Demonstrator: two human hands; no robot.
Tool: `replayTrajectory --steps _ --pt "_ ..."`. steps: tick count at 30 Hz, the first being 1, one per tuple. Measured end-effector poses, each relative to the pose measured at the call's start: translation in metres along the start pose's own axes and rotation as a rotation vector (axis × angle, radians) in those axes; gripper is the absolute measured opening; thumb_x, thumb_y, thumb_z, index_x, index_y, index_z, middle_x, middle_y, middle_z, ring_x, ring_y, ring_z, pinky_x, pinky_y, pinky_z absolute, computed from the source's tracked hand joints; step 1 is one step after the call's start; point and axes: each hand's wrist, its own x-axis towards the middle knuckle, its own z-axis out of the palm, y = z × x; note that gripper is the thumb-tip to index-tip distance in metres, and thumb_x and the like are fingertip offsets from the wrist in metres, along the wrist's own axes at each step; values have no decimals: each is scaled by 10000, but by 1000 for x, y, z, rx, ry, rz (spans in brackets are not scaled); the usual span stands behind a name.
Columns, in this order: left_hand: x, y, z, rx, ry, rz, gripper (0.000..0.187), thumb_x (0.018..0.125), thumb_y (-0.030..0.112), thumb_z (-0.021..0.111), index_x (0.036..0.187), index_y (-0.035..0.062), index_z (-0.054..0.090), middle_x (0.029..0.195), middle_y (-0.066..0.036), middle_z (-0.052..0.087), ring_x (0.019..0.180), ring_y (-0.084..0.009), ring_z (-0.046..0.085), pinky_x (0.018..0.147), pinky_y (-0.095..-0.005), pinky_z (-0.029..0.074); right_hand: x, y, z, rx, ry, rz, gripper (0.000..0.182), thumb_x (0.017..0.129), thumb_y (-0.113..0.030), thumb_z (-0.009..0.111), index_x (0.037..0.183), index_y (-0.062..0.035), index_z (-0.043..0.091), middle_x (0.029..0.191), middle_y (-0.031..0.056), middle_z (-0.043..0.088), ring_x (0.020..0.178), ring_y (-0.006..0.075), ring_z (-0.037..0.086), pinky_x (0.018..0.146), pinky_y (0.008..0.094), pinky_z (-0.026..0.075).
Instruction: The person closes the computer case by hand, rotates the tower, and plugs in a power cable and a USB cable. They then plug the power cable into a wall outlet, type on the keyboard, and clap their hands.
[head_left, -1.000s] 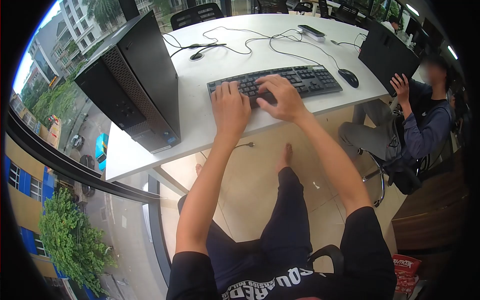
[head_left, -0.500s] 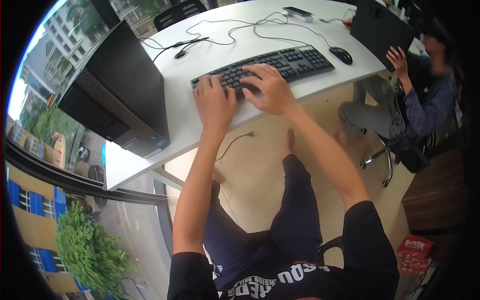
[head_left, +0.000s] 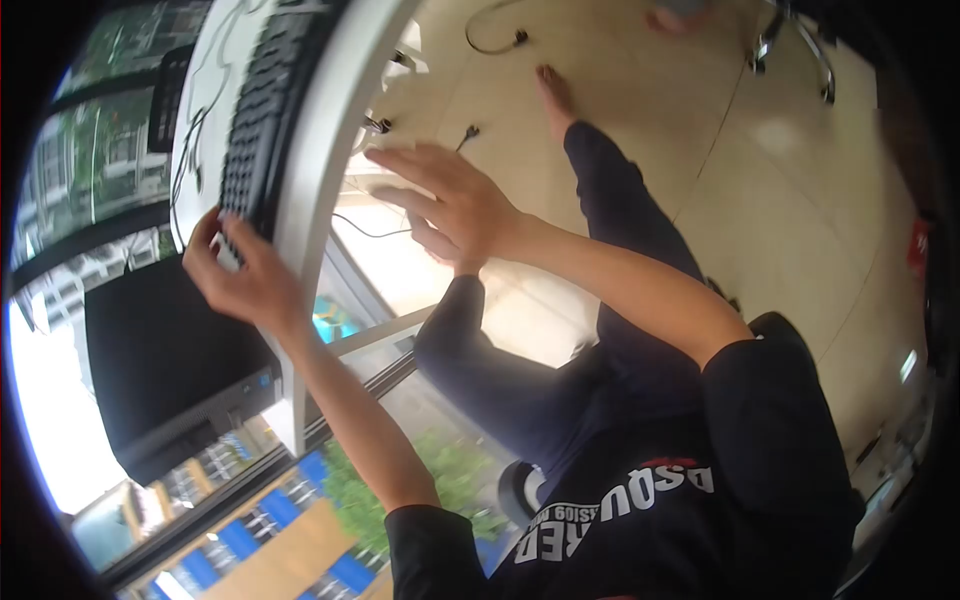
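The black keyboard (head_left: 265,130) lies along the edge of the white desk (head_left: 325,140), seen steeply from the side. My left hand (head_left: 250,275) is at its near end, thumb and fingers bent around the corner; blur hides the exact contact. My right hand (head_left: 445,205) is off the desk, over the floor near my knee. Its fingers are stretched and apart, somewhat smeared, with nothing in them. Beside my left hand stands the black computer tower (head_left: 170,350).
Thin cables (head_left: 195,150) run over the desk behind the keyboard. A loose plug (head_left: 520,38) lies on the tiled floor (head_left: 650,130). Chair wheels (head_left: 825,90) show at the upper right. A large window (head_left: 100,160) borders the desk.
The view has swung and tilted strongly. My right hand has left the keyboard and come off the desk. My left hand has gone from the keys to the keyboard's end.
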Motion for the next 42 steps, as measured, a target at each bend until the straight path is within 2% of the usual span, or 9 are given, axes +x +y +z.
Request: replayTrajectory --steps 3,8,11,17,20,27,33,38,42 --pt "0 9 -5 109 69 228 182 1007 105 671 1107 -35 731 1062 -148 720 973 -263 689 873 -387 562 -101 42 32 12 -981 837 474 960 -285 670 1412 -148 633 1172 105 779 1100 301 743 875 432 576" --pt "-63 108 31 -364 -462 673 118 998 127 605 996 14 641 1053 -208 703 974 -346 687 875 -457 555 -194 56 33 -215 -2273 557 451 873 -235 709 1306 -113 731 1216 154 752 1072 312 748 834 488 593" --pt "-143 133 146 -587 -866 501 187 883 33 705 1070 23 715 1080 -155 703 1044 -361 662 926 -443 505 -186 52 22 367 -1594 717 325 847 -238 761 1119 -68 816 1216 103 767 1117 266 741 833 481 593" --pt "-294 -25 396 -282 -1365 259 309 954 224 669 1200 39 675 1164 -190 689 1088 -388 669 975 -484 526 -103 55 -40 129 -1149 654 267 890 -229 741 998 10 793 976 186 771 967 357 738 959 590 538" --pt "-325 -124 490 311 -1700 165 595 854 427 749 1242 -16 658 1226 -275 692 1184 -431 673 1013 -509 545 -85 55 -61 216 -1183 671 281 906 -213 713 1034 29 778 1007 216 757 1005 384 724 985 616 517" --pt "-379 -189 643 237 -1462 -59 885 773 351 800 1407 -171 469 1381 -366 595 1300 -467 605 1139 -481 478 -69 59 -74 333 -1307 706 317 942 -175 648 1117 72 744 1078 287 724 1094 445 692 1046 676 468" --pt "-491 -120 583 65 -1029 202 469 920 511 748 1083 77 676 1003 -121 697 1039 -369 640 923 -510 519 -57 58 -74 365 -1388 698 352 974 -142 592 1189 109 714 1139 348 696 1170 497 664 1098 728 426" --pt "-525 19 442 -350 -1327 -68 399 919 392 796 1164 104 669 1076 -74 691 1110 -312 613 944 -520 435 -57 82 -93 563 -1646 479 476 1010 -318 594 1321 21 715 1322 298 689 1258 485 642 1109 680 421" --pt "-490 87 364 -512 -1327 -471 387 980 362 752 1136 45 594 925 -135 706 894 -337 697 830 -502 518 -77 92 -91 493 -1588 607 295 948 -217 651 1092 15 763 1045 208 742 1068 356 711 1052 634 471"
